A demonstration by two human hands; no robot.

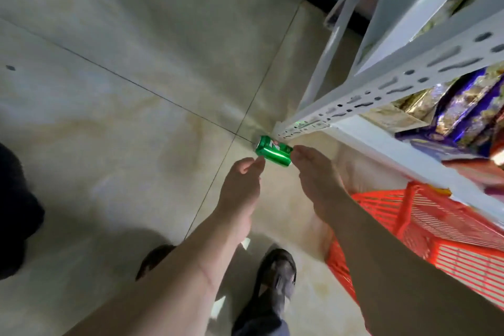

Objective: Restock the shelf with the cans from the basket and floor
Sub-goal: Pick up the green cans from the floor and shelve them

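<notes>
A green can [273, 153] lies on its side on the floor [114, 106], right against the foot of the white shelf [354, 102], probably where it rolled until the upright stopped it. The person is bent over it with both arms stretched down. The left hand [240, 185] has its fingertips at the can's near-left end, and the right hand [313, 172] touches the opposite end with straight fingers, so the can sits between the two hands. Neither hand looks wrapped round it; the left fingers are a little bent and may be pinching the rim, but the blur leaves that unclear. Bracketing it end to end makes sense to me: a can on its side rolls away from a one-sided poke, and the shelf post blocks a grasp from behind. The red basket [425, 226] stands on the floor just under the right forearm, tucked beneath the shelf edge, handy for the next cans. Snack bags [461, 106] already fill the level above. I would judge this the pick-up of the floor can, with the lift not yet made.
</notes>
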